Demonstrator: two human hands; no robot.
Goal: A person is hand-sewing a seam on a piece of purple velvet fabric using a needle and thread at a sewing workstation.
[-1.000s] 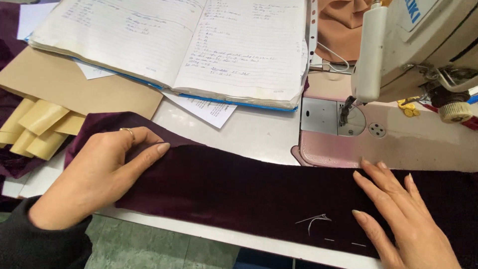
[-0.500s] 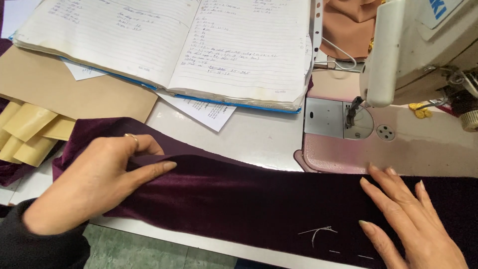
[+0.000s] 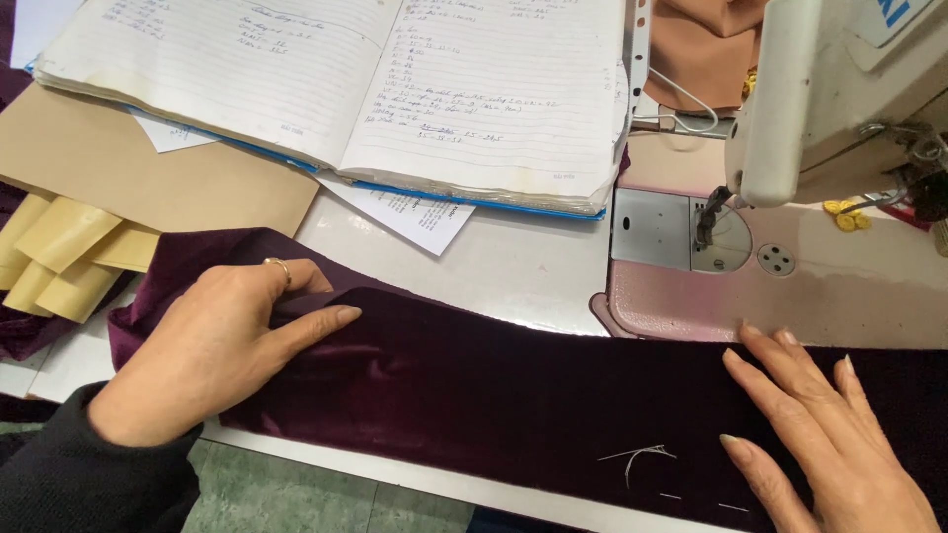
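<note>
A long strip of dark purple velvet fabric (image 3: 504, 395) lies across the front of the white table, with white chalk marks near its lower right. My left hand (image 3: 222, 341), with a ring on one finger, rests on the strip's left end, fingers bunching the cloth under them. My right hand (image 3: 825, 439) lies flat, fingers spread, on the strip's right part, just in front of the sewing machine's pink bed (image 3: 790, 296). The machine's needle and presser foot (image 3: 706, 222) stand above the metal plate, apart from the fabric.
An open lined notebook (image 3: 395, 89) full of handwriting lies at the back, over loose paper sheets and a brown envelope (image 3: 128, 168). Yellow fabric pieces (image 3: 64, 252) sit at the left edge. The white sewing machine head (image 3: 839, 89) fills the upper right, with tan cloth behind it.
My left hand has slid a little to the right along the strip, gathering the cloth's left end. My right hand stays flat on the fabric. The view has shifted slightly.
</note>
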